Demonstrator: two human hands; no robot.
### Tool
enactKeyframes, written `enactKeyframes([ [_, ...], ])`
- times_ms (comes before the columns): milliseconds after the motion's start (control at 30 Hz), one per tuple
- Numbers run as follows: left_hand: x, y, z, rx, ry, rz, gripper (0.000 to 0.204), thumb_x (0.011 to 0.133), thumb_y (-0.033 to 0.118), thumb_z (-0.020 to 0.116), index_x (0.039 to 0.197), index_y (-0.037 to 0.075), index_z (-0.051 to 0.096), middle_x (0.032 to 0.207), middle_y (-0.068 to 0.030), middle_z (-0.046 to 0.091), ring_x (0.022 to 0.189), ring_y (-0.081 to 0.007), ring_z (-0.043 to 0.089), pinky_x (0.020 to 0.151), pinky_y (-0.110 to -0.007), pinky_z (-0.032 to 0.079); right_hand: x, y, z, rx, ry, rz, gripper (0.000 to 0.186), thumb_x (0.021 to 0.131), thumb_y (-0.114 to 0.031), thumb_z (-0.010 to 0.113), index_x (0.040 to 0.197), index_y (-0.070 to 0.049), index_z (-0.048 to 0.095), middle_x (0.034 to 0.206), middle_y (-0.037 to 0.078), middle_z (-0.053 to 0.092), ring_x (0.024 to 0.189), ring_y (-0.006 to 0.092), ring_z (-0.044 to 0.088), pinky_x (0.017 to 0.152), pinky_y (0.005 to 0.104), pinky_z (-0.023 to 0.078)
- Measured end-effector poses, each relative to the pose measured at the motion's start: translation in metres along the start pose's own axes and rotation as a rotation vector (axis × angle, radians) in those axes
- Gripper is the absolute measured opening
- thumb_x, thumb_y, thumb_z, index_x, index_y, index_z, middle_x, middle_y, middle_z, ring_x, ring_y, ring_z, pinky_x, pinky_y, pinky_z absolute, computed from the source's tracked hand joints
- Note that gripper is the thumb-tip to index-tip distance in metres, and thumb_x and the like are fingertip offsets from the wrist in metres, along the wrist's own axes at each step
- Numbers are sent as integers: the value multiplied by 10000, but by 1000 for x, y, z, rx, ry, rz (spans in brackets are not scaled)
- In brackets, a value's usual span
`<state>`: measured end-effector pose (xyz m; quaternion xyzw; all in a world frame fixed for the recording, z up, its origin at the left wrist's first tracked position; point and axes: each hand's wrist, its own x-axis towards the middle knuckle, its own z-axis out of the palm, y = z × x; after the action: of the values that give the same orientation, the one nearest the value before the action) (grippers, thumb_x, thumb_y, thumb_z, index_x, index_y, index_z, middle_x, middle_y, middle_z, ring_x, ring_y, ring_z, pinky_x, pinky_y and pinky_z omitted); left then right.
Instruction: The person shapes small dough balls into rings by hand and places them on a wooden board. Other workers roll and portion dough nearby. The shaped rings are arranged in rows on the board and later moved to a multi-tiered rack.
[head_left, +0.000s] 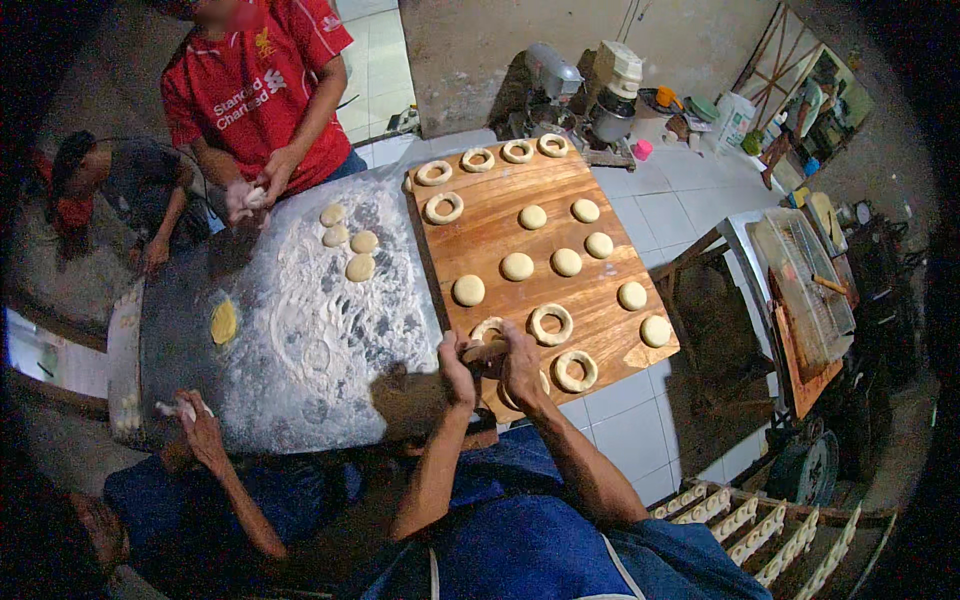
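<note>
Over the near edge of a wooden board (590, 292), my left hand (457, 371) and my right hand (521, 368) face each other. Their fingers close on a piece of dough (485, 351) between them; its full shape is hidden by the fingers and shadow. Just beyond my fingertips lies a dough ring (487, 328), partly covered. Two more dough rings rest to the right, one farther off (551, 311) and one nearer (560, 372). Another ring shows partly under my right hand. Several round, flat dough discs (517, 266) fill the middle of the board, with more rings along its far edge.
A floured metal table (300, 400) adjoins the board on the left, holding several dough discs (360, 267) and a yellow lump (223, 323). Across it, a person in red (262, 100) handles dough. Another person's hand (203, 430) works at near left. Mixers (612, 110) stand behind; a rack (760, 530) sits lower right.
</note>
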<state>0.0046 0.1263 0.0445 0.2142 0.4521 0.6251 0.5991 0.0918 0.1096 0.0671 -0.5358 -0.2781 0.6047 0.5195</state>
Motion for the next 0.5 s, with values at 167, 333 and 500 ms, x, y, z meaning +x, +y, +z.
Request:
enactKeyframes([
  [167,34,-87,-47,774,-307,487,494,989,456,321,836,29,519,673,-111,502,663,-212,548,588,-348,438,8,7,-37,-523,-81,-95,707,976,-559,294,795,64,576,665,159,570,652,250,537,626,423,423],
  [333,11,-69,-9,725,-279,353,365,963,359,395,906,21,522,792,-50,508,772,-213,530,659,-382,431,-5,1,-61,-405,-46,-237,666,985,-502,320,718,65,545,584,134,489,602,197,476,582,410,403],
  [500,-25,-53,7,743,-364,473,386,941,369,421,941,-1,528,796,-119,555,763,-283,558,659,-404,440,-16,4,-71,-402,-50,-318,644,993,-469,301,689,44,543,580,181,500,546,264,477,547,427,393],
])
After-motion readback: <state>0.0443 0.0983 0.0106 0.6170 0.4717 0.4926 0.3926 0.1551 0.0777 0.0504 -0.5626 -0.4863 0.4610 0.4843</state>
